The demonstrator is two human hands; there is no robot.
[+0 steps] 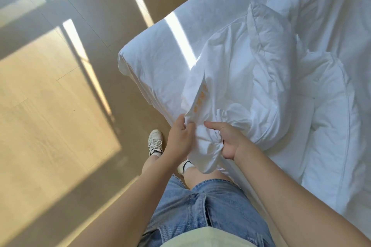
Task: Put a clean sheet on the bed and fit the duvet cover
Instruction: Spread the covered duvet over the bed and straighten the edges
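Clothes: a pale yellow shirt hem (200,236) over faded blue denim shorts (200,202), nearest of all; the person stands hard against the near edge of the white bed (285,166).
Feet: one white lace-up trainer (155,140) on the floor just beside the bed's edge; the other foot shows only a white sock with a black band (185,166), under the hanging cloth.
Left hand: the left hand (180,132) is just off the bed's edge, fingers curled, pinching the rim of a crumpled white duvet cover (216,70).
Right hand: the right hand (225,140) is over the bed's edge, fingers curled into a twisted bunch of the same cover, with one digit lying straight along the cloth toward the other hand.
Duvet cover: heaped on the bed near its corner, with a fold drooping over the edge below the hands; a strip of orange marks (201,97) runs up from the left hand.
Duvet: a puffy white duvet with piped seams (269,78), mounded on the bed just behind the cover and touching it.
Sheet: a smooth white sheet (160,60) over the bed's rounded corner, crossed by a stripe of sunlight.
Floor: pale wooden plank floor (50,102) left of the bed, barred with sun and shadow.
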